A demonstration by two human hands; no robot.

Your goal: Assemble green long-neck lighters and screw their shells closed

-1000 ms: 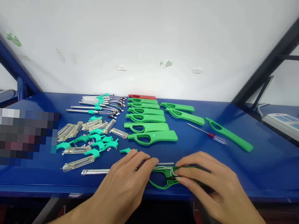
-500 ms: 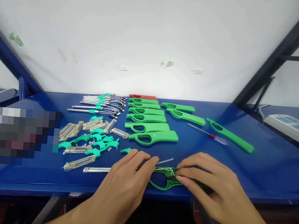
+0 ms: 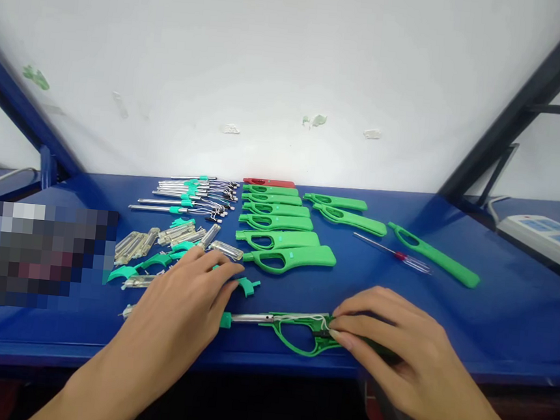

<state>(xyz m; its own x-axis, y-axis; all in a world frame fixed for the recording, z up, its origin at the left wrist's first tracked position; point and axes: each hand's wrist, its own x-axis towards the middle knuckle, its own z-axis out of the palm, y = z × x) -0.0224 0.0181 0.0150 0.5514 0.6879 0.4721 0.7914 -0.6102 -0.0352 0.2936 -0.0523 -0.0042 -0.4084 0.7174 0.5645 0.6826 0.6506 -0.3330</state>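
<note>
My right hand (image 3: 390, 350) pinches the handle end of a green lighter half-shell (image 3: 292, 351) at the table's front edge, fingertips by the white wires (image 3: 317, 319) inside it. A metal lighter tube (image 3: 253, 318) with a teal collar (image 3: 226, 320) lies at the shell's narrow end. My left hand (image 3: 188, 306) is apart from the shell, above the loose parts, its fingers bent with a gap to the thumb. Nothing shows in it. Beside its fingertips lies a teal trigger (image 3: 250, 286). Clear fuel tanks (image 3: 142, 247) lie partly behind this hand.
Green lighter shells (image 3: 280, 237) and a red one (image 3: 275, 183) lie in a column on the blue table (image 3: 445, 335). Metal tubes with wires (image 3: 183, 195) lie at the back left. A screwdriver (image 3: 403, 260) and another green shell (image 3: 435, 255) are to the right.
My left hand has moved left, away from the half-shell to over the loose parts, uncovering the metal tube. The clear strip above the shell no longer stands out there. My right hand has kept its place.
</note>
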